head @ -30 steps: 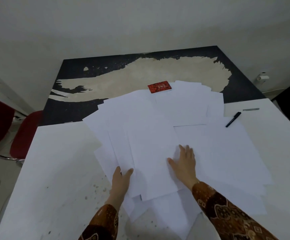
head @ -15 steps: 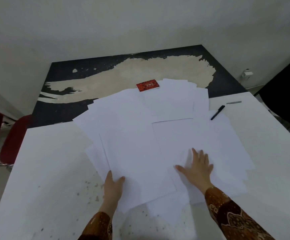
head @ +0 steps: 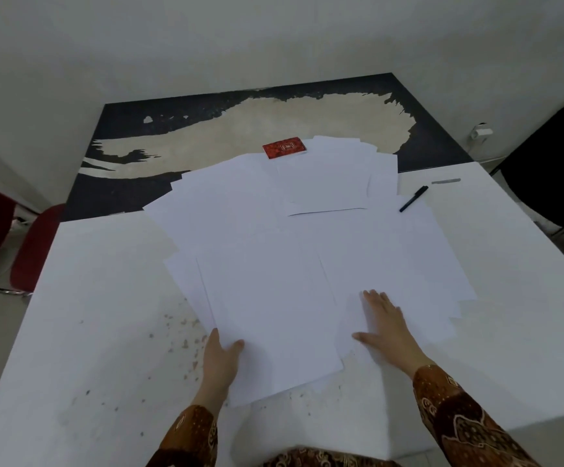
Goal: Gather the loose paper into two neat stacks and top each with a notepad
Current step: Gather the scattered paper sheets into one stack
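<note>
Both hands on loose paper (head: 274, 251): left hand (head: 221, 358) pinching its corner, right hand (head: 387, 326) flat, open.

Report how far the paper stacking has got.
Done: nothing yet; the white sheets lie fanned and overlapping across the table, with no squared stack. In hand: the left hand grips the near corner of a sheet, while the right hand presses flat on the papers. Left: forming both stacks and topping each; only one red notepad shows, at the far edge. A black pen lies to the right.
</note>
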The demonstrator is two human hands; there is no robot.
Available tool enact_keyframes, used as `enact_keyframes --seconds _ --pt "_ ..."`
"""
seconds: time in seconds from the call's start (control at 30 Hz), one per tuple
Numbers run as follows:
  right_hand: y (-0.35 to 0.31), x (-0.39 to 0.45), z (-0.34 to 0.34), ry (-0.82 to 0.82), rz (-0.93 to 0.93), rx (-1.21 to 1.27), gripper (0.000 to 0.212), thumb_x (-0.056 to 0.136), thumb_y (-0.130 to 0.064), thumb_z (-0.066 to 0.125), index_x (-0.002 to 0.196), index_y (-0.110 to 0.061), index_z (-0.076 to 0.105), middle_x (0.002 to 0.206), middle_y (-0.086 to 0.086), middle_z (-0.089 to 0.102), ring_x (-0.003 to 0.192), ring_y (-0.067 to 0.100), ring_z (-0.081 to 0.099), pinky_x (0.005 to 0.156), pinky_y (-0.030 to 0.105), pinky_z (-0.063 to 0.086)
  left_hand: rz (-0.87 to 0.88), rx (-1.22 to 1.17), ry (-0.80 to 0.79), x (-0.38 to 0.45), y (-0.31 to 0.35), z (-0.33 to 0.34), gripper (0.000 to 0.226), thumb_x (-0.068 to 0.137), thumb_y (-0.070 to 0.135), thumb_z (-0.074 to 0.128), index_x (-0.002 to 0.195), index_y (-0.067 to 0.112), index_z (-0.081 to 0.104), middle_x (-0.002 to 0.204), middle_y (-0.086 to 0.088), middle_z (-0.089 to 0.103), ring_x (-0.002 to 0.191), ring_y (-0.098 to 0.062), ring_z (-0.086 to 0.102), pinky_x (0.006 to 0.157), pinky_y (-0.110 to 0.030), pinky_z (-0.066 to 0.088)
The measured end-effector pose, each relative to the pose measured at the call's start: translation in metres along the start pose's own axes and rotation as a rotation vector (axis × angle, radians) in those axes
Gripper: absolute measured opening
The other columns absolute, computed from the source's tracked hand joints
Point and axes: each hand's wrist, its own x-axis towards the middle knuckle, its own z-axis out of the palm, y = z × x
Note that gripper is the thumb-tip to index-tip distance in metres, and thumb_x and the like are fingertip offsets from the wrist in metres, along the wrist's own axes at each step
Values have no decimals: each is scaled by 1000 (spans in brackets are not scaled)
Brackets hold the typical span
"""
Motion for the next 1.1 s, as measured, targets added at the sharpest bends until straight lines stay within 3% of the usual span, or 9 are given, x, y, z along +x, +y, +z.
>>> enact_keyframes --seconds 0.23,0.37,0.43,0.5,0.6,0.7,0.9,1.0,1.1 --pt "10 -4 -5 -212 -83 -218 123 66 -65 69 149 -29 -15 151 -9 -26 141 13 -25 117 39 -8 35 22 1 -2 -5 -2 40 93 10 56 132 7 47 118 0 55 103 -20 50 91 -34 40" --pt "11 -9 -12 30 -7 46 75 86 -35 65 148 -20 25 154 -1 29 142 17 25 112 27 22 47 32 -11 -1 -5 -2 39 93 11 56 131 6 47 113 0 52 101 -17 48 88 -31 38" --pt "-1 -12 -17 212 55 152 48 90 -24 61 135 -17 46 129 4 58 112 20 56 85 20 42 40 31 -5 0 -8 -2 38 93 10 56 130 7 48 114 0 54 102 -19 51 88 -31 39" --pt "-20 -14 -18 260 79 203 39 92 -22 58 130 -14 50 114 3 64 91 14 57 69 16 40 31 35 8 0 -10 -1 36 93 9 54 128 7 50 115 -4 57 106 -25 54 86 -32 40" --pt "-57 -22 -9 86 -16 238 47 92 -26 58 136 -15 46 121 -6 55 111 13 54 88 18 36 -8 24 19 0 -8 0 40 94 11 50 134 5 46 130 -10 54 113 -28 51 94 -36 41" --pt "-93 -33 21 -100 -151 6 63 89 -48 55 143 -21 36 143 -2 44 131 18 42 103 23 30 -76 -15 21 -1 -7 2 58 99 25 45 150 8 24 156 -7 27 142 -27 27 116 -42 24" --pt "-143 -60 71 -360 -195 -204 87 81 -77 28 150 -26 13 160 11 -3 147 30 -7 117 49 5 -67 -76 35 0 -8 4 95 77 66 61 149 14 28 154 -6 30 140 -28 31 114 -48 28" --pt "-146 -57 68 -427 -313 -87 67 94 -55 40 150 -27 17 160 4 8 147 25 3 118 44 9 -24 1 39 3 -14 4 77 82 35 72 143 7 34 142 -8 43 133 -32 40 109 -47 36" --pt "-125 -23 54 -200 -270 117 62 93 -42 52 147 -22 28 157 4 19 145 21 14 118 43 15 30 -4 10 3 -20 0 44 83 19 71 122 10 51 118 -7 60 111 -30 58 92 -43 49"
